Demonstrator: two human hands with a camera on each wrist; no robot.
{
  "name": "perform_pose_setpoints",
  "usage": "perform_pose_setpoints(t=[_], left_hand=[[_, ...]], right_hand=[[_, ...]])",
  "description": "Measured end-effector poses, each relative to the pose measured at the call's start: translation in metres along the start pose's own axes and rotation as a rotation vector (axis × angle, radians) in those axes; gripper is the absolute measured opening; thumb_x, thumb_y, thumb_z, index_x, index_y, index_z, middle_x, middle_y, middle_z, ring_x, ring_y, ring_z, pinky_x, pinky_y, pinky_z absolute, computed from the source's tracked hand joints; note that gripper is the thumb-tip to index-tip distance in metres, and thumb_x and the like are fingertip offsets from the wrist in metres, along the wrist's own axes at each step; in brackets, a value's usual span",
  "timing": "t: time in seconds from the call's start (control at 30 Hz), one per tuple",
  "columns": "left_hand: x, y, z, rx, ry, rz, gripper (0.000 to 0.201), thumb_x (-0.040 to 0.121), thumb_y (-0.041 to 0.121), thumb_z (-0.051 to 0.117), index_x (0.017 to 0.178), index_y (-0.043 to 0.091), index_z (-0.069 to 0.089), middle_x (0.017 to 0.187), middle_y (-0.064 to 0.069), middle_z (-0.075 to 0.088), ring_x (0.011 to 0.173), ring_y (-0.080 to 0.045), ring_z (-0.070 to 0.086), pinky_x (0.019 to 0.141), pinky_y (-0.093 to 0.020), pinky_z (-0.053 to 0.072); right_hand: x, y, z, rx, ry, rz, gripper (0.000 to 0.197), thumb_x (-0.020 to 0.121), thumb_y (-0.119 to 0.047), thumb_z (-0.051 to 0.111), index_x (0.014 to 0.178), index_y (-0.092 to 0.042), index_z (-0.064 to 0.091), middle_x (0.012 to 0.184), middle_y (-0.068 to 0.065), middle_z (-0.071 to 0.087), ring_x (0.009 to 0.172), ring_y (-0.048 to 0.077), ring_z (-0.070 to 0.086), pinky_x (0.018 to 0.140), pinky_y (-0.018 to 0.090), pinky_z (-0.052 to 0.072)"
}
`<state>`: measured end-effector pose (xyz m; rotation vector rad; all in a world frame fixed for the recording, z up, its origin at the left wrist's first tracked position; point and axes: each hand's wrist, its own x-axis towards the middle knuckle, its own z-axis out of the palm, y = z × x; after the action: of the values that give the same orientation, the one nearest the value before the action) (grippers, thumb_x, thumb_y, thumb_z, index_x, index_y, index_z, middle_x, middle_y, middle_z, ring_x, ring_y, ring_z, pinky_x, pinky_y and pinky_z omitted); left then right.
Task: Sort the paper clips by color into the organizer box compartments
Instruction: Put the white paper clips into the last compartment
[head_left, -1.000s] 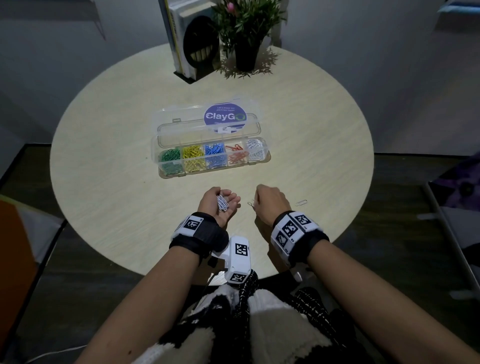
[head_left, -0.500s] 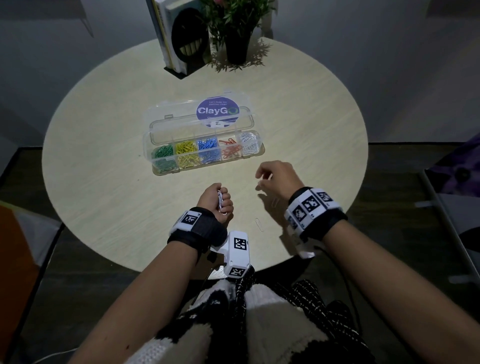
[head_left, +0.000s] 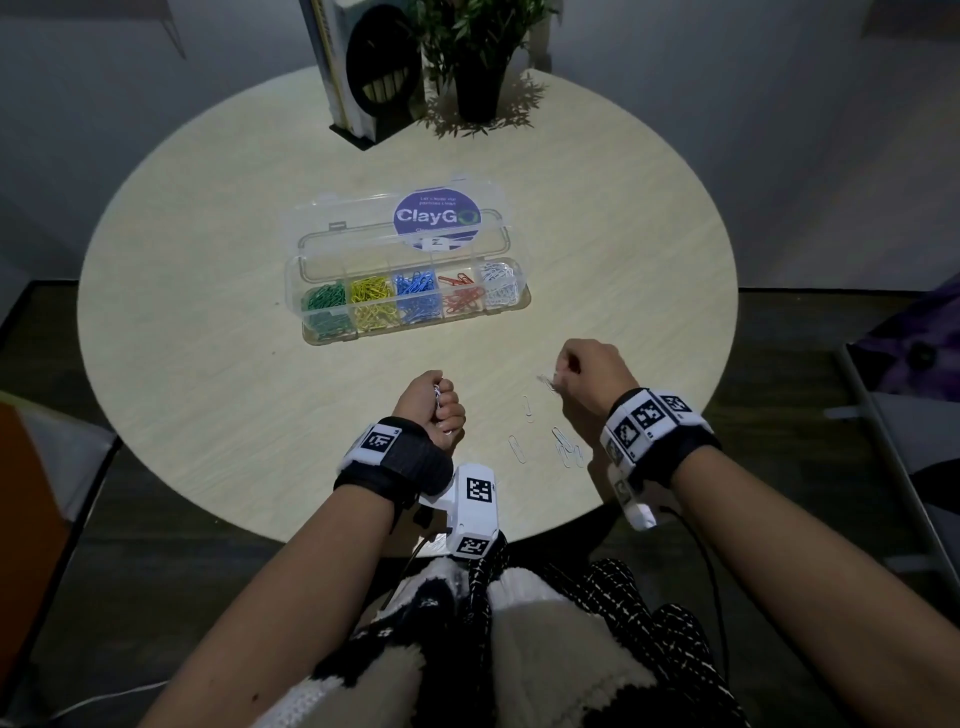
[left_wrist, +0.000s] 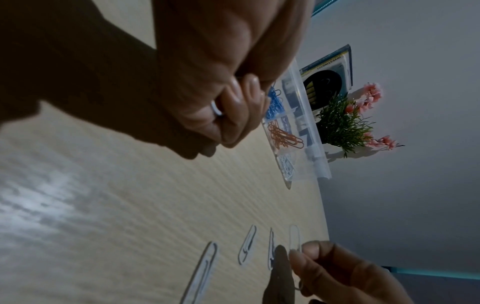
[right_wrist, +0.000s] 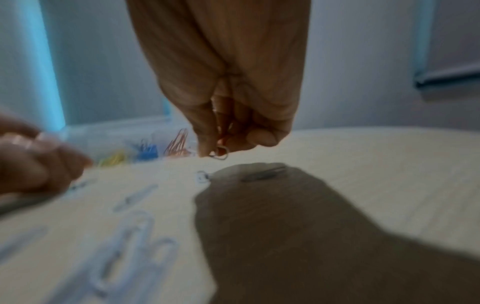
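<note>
Left hand (head_left: 434, 410) fisted low before the body; right hand (head_left: 592, 376) raised, fingertips (right_wrist: 207, 151) pinched downward.

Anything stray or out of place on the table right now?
Yes: several white paper clips lie loose on the table near its front edge, beside the right hand, outside the organizer box. The box's compartments look cleanly sorted by color. The left hand grips more white clips.

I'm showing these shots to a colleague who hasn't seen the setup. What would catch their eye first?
Probably the clear organizer box mid-table, its compartments holding green, yellow, blue, red and white clips in a bright row. Nearer, the left hand grips a bunch of white clips, and the right hand pinches one above loose white clips on the table.
</note>
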<state>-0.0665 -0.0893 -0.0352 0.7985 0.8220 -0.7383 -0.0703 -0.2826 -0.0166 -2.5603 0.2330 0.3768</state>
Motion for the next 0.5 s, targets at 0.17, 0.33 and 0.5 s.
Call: perform_pose_setpoints(t=[0.17,0.33,0.5], left_hand=[[0.0,0.0,-0.001,0.001,0.01,-0.005,0.04,0.098,0.026,0.032,0.059,0.018,0.03,0.029,0.004,0.027,0.019,-0.008,0.023,0.022,-0.013,0.012],[0.003,0.002,-0.002,-0.014,-0.001,0.016,0.04,0.099,0.026,0.029,0.061,0.017,0.032,0.033,0.004,0.032,0.022,-0.008,0.029,0.023,-0.011,0.019],[-0.004,0.002,0.01,-0.113,0.036,0.133,0.039,0.102,0.021,0.031,0.071,0.002,0.047,0.07,-0.011,0.047,0.056,-0.023,0.058,0.036,-0.019,0.049]], right_hand=[[0.004,-0.01,0.009,0.094,0.004,0.181,0.022,0.081,-0.007,0.065,0.102,-0.002,0.062,0.113,0.019,0.059,0.108,0.034,0.054,0.092,0.037,0.046],[0.002,-0.018,0.018,-0.032,-0.004,0.166,0.014,0.086,-0.005,0.055,0.093,0.003,0.065,0.103,0.022,0.066,0.101,0.037,0.059,0.082,0.036,0.048],[-0.009,-0.03,0.019,-0.224,-0.046,0.073,0.018,0.089,-0.003,0.05,0.104,0.003,0.058,0.113,0.021,0.06,0.108,0.036,0.055,0.084,0.038,0.046]])
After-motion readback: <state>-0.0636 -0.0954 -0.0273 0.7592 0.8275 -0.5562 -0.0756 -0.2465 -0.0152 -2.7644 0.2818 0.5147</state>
